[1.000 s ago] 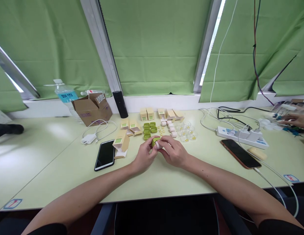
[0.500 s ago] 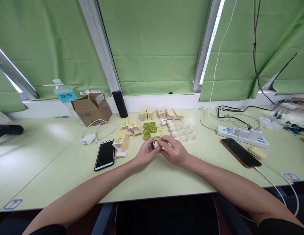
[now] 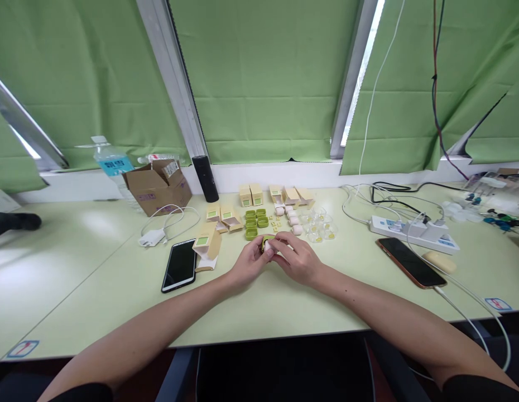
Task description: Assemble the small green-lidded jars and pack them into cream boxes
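Note:
Above the table's front half, my left hand is closed round a small green case. A whitish piece sits at the case's near side, partly covered by fingers. From the right, my right hand pinches at this piece, its fingertips against the case. Just beyond the hands stand several green square cups. To their right lie small yellow clips, pale pink cylinders and clear plastic cups with yellow bits in them.
Small cream boxes stand left and behind. A phone lies at left near a white charger. At right are another phone, a power strip and cables. A cardboard box and black cylinder stand behind.
Both hands stay in nearly the same place on the green case, with only a slight shift of the fingers. At the far right edge, a bit of another person's hand has appeared.

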### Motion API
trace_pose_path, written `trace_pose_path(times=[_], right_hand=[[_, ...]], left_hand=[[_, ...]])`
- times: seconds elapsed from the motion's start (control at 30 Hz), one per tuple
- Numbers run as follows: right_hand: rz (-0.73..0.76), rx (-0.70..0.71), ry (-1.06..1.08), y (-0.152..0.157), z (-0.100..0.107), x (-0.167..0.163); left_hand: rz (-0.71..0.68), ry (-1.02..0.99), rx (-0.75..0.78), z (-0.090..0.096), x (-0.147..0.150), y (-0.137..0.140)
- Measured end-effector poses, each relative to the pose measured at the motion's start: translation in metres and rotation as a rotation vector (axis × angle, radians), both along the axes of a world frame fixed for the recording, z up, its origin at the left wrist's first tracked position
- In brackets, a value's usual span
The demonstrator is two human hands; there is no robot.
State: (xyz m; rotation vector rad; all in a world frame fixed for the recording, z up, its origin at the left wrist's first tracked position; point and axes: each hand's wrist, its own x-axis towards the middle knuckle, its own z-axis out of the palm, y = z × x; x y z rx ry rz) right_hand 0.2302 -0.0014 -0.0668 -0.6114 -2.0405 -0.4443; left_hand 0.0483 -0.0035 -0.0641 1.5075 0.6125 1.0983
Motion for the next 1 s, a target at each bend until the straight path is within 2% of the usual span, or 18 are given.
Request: trace_pose_path(times=[0.2,0.33,0.43,0.53,0.63,0.73,0.83,0.9,1.0], right_hand=[[0.030,0.006,0.004,0.001,-0.002,0.001],[0.065,0.003,0.037,0.003,-0.002,0.002],[0.059,-0.032,0.067,0.005,-0.002,0.004],[0.032,-0.066,0.076,0.007,-0.003,0.006],[-0.049,-0.129,0.020,0.008,0.004,0.013],[-0.250,-0.310,-0.111,0.011,0.028,0.029],[-0.545,-0.602,-0.258,0.018,0.061,0.054],[-0.677,-0.796,-0.395,0.023,0.079,0.070],[-0.789,-0.908,-0.587,0.028,0.089,0.084]], left_hand=[[0.000,-0.004,0.009,0.000,-0.001,0.001],[-0.150,-0.086,-0.029,-0.003,-0.009,0.008],[-0.219,-0.159,-0.128,-0.004,-0.015,0.012],[-0.149,-0.201,-0.203,-0.001,-0.018,0.014],[-0.057,-0.221,-0.200,0.002,-0.019,0.016],[0.033,-0.258,-0.166,0.001,-0.022,0.021],[0.119,-0.296,-0.155,-0.001,-0.024,0.027],[0.149,-0.314,-0.154,-0.003,-0.025,0.030],[0.159,-0.334,-0.139,-0.003,-0.025,0.030]])
